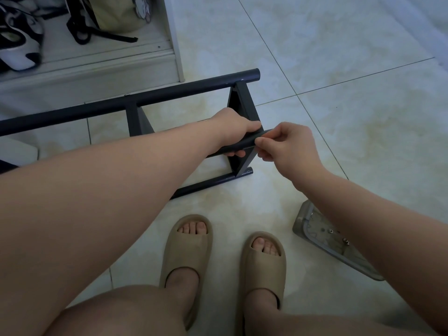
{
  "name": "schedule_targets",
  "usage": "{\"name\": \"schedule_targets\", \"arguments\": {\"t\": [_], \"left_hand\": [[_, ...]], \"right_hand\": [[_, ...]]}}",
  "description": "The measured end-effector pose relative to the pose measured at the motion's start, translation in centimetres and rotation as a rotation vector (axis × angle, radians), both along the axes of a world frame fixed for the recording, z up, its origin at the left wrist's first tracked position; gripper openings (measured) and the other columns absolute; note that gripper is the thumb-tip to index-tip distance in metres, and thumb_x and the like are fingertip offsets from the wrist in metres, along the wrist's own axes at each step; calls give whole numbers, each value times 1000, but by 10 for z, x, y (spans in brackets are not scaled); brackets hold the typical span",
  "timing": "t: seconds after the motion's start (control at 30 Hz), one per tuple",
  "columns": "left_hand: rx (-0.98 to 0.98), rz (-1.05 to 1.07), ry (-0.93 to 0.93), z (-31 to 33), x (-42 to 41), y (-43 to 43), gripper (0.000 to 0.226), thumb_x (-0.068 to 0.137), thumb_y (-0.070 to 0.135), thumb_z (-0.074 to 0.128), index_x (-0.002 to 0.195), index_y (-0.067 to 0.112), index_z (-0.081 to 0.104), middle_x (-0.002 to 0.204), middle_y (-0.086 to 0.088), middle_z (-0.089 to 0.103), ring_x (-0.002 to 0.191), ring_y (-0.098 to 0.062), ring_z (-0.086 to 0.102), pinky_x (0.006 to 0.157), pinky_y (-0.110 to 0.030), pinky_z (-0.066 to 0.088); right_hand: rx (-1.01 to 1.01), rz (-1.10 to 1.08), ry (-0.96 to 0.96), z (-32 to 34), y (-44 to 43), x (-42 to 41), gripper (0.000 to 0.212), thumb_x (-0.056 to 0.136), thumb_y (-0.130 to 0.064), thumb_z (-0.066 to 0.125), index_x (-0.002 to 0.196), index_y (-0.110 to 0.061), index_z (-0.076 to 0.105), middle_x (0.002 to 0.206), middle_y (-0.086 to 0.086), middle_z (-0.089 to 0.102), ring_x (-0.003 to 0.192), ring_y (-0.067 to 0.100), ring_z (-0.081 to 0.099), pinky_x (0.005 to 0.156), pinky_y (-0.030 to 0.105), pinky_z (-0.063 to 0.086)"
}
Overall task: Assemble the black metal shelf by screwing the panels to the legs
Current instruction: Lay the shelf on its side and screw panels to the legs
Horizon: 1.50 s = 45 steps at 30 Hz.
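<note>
Here, shelf on its side on floor, left hand fingers clamped round leg, right hand fingers pinching that leg's end, tray of screws partly hidden by right forearm, slippers near, shoe cabinet behind.

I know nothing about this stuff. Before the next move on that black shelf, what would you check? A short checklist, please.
1. Left hand grips the black leg: ok, fingers wrapped round it.
2. Right hand pinches that leg's end: ok.
3. Screw in that pinch, seated in its hole: cannot tell, hidden.
4. Panel lined up with the held leg: cannot tell, the hands cover the joint.
5. Spare screws within reach: ok, a few lie in the clear tray by the right arm.
6. Lower leg resting on the floor tiles: ok.
</note>
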State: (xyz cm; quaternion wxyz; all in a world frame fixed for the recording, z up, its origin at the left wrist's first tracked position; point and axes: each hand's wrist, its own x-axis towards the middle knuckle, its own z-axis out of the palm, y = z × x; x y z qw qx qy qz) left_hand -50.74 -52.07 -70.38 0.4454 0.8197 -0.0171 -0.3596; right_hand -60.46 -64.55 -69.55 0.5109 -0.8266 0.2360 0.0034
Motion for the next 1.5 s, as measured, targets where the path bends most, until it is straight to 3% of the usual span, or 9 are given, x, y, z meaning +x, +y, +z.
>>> {"name": "schedule_targets", "arguments": {"t": [0.4,0.57,0.73,0.83,0.93,1.07,1.23,1.37,1.5], "left_hand": [[-54,30,9,2,-1,1,24,94,33,65,87,10,64,62,-5,71,55,-27,69,47,-26,48],[-59,37,19,4,-2,0,22,96,31,61,92,9,66,73,-10,74,51,-25,68,46,-24,49],[-52,40,8,5,-2,1,25,97,30,61,100,6,66,66,-6,71,54,-26,69,49,-26,50],[-49,31,5,5,-2,1,28,97,30,60,104,4,67,68,-7,70,55,-26,69,49,-26,50],[-57,22,-2,6,-2,1,25,98,29,60,101,5,67,65,-7,70,52,-24,68,47,-24,50],[-56,17,-14,6,0,1,27,98,29,59,105,3,67,67,-9,69,49,-23,67,46,-23,50],[-60,16,4,6,-1,2,27,98,30,60,104,5,67,73,-9,71,53,-25,69,52,-26,52],[-77,18,36,5,0,3,27,97,32,62,102,5,66,73,-9,71,53,-25,69,51,-26,53],[-87,8,25,5,-1,3,23,98,30,60,94,7,64,76,-12,71,51,-25,68,49,-25,52]], "right_hand": [[-66,114,35,7,-11,-1,15,89,-6,70,78,-17,68,76,6,75,80,28,73,83,45,60],[300,-100,92,5,-2,-4,10,89,-1,70,81,-5,66,72,7,75,67,15,71,68,29,58],[-230,147,28,8,-4,-1,20,90,-9,67,75,-20,62,77,5,72,71,25,66,55,26,46],[-271,169,57,11,-6,2,18,90,-9,66,75,-18,63,80,9,72,73,27,66,56,29,48],[38,-7,84,10,-2,1,19,90,-4,66,74,-13,61,74,9,74,67,20,69,66,37,58],[531,-241,163,9,5,2,11,95,-3,65,87,-8,61,64,4,72,57,14,69,58,26,57],[-244,109,62,6,0,1,14,93,-12,64,80,-16,62,80,7,73,76,26,70,67,37,58],[-403,256,-60,5,-6,-3,10,91,-9,67,88,-17,61,77,-5,66,77,23,63,63,21,48],[-565,331,-77,3,-7,-3,11,95,-16,64,89,-9,59,73,12,63,73,35,56,65,42,49]]}}
